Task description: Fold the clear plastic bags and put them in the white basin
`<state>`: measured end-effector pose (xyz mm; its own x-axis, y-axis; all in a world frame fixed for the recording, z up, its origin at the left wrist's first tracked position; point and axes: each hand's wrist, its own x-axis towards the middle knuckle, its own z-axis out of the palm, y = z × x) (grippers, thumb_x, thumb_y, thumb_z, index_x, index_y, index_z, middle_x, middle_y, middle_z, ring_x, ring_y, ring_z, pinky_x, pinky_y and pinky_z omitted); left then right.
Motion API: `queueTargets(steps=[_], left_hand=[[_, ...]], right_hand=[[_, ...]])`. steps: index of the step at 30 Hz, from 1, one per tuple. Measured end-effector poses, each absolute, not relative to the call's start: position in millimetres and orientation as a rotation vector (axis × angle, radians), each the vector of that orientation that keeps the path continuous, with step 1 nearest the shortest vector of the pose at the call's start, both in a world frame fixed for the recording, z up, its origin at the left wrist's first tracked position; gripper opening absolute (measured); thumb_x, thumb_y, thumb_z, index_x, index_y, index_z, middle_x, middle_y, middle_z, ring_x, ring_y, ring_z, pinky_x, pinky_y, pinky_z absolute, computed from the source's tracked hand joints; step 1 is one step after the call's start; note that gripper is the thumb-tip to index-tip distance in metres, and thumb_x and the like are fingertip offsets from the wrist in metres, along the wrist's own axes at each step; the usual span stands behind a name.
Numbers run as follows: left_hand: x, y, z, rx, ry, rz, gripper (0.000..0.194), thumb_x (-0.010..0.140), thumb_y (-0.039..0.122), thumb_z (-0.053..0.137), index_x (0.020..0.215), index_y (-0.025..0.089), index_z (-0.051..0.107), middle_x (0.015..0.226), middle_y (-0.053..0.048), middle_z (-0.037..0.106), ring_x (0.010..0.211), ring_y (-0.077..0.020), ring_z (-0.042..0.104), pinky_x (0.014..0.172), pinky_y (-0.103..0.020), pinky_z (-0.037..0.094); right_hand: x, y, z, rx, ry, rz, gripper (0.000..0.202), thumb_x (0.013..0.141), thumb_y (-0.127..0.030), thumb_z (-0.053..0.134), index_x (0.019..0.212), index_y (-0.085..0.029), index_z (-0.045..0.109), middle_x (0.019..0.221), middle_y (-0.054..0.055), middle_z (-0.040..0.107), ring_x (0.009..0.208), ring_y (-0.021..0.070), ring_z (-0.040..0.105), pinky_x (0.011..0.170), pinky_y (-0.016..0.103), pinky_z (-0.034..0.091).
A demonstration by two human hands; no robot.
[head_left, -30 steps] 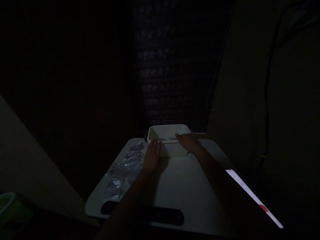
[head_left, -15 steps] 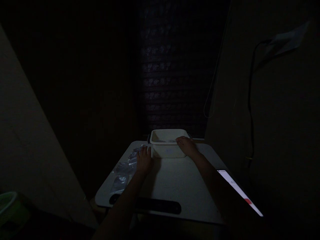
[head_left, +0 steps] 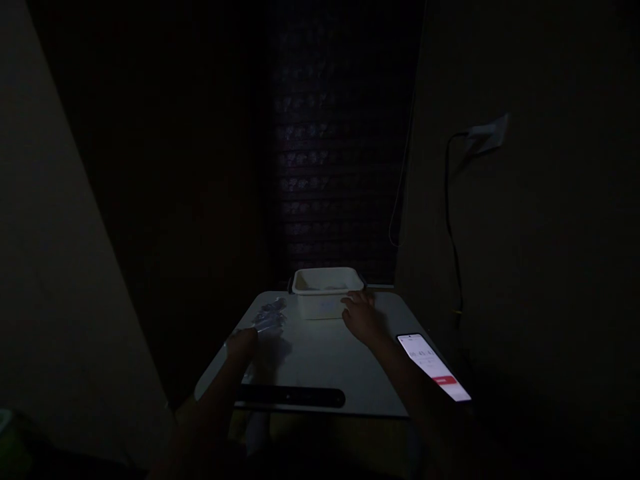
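Note:
On the left of the small white table, my left hand (head_left: pixel 243 345) is closed at the edge of some clear plastic bags (head_left: pixel 270 320), pinching one of them. Its fingertips are dim and partly hidden. A white rectangular plastic bin (head_left: pixel 320 307) stands at the table's far edge, with something pale lying inside that I cannot make out. My right hand (head_left: pixel 361 317) rests against the bin's front right corner, its fingers a little apart and nothing visible in its palm.
The table (head_left: pixel 320 360) has a black strip (head_left: pixel 295 396) along its near edge. At the right edge lies a lit phone (head_left: pixel 433 367). A cable (head_left: pixel 450 227) hangs from a wall outlet (head_left: pixel 487 135) on the right. Dark blinds (head_left: pixel 305 160) cover the back. The room is very dim.
My left hand has moved left and nearer, from lying spread beside the bags to closing on one. My right hand has slipped from the bin's rim to its front corner. The view has shifted.

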<state>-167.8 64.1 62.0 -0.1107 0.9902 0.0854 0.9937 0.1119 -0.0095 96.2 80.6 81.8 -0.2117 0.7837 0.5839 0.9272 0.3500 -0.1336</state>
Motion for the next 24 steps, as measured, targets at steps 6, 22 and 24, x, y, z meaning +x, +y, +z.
queueTargets(steps=[6, 22, 24], left_hand=[[-171, 62, 88, -2.044, -2.196, -0.112, 0.025, 0.069, 0.018, 0.029, 0.074, 0.013, 0.054, 0.080, -0.012, 0.057, 0.074, -0.0200, 0.053, 0.059, -0.028, 0.037], [-96, 62, 120, -2.391, -1.629, -0.911, 0.019, 0.065, 0.012, 0.037, 0.076, 0.017, 0.052, 0.079, -0.003, 0.057, 0.075, -0.0124, 0.050, 0.067, -0.021, 0.036], [-89, 63, 119, -2.425, -1.578, -0.986, 0.019, 0.064, 0.011, 0.037, 0.075, 0.017, 0.052, 0.077, -0.002, 0.057, 0.073, -0.0119, 0.051, 0.066, -0.021, 0.037]], right_hand=[[90, 76, 86, -1.488, -2.076, -0.253, 0.027, 0.065, -0.019, 0.038, 0.088, -0.019, 0.053, 0.099, 0.005, 0.047, 0.094, 0.0185, 0.034, 0.078, 0.032, 0.019], [52, 59, 114, -1.397, -2.058, -0.006, 0.043, 0.064, -0.039, 0.043, 0.102, -0.020, 0.041, 0.099, 0.005, 0.049, 0.092, 0.0175, 0.039, 0.074, 0.030, 0.024], [53, 60, 115, -1.425, -2.007, -0.060, 0.042, 0.062, -0.039, 0.046, 0.100, -0.022, 0.042, 0.099, 0.004, 0.048, 0.091, 0.0179, 0.038, 0.074, 0.030, 0.023]])
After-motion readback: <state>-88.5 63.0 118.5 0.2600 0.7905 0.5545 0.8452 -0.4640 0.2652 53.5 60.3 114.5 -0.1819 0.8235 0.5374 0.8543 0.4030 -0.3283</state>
